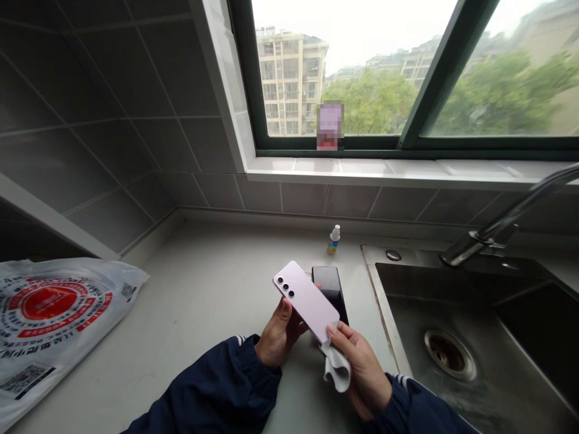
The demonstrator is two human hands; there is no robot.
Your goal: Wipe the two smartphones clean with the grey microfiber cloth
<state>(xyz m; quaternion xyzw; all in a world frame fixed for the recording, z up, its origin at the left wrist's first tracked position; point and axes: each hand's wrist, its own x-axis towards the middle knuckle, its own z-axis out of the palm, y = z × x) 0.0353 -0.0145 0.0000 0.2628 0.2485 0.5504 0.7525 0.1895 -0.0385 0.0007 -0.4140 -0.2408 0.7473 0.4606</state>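
Pale pink phone (307, 301) aloft over the counter (203, 277), gripped by left hand (274, 339) and right hand (364, 364), the latter also clutching grey cloth (338, 369). Phone partly hides a dark flat rectangle (328, 277); spray bottle (333, 242) behind, sink (420, 258) right, plastic bag (85, 328) far left.

The loose navy-blue sleeves (217, 389) carry narrow white stripes (401, 380) near the gathered cuffs (270, 365).

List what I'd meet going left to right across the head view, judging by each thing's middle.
Plastic bag → left hand → lilac phone → pale cloth → right hand → sink drain → faucet.
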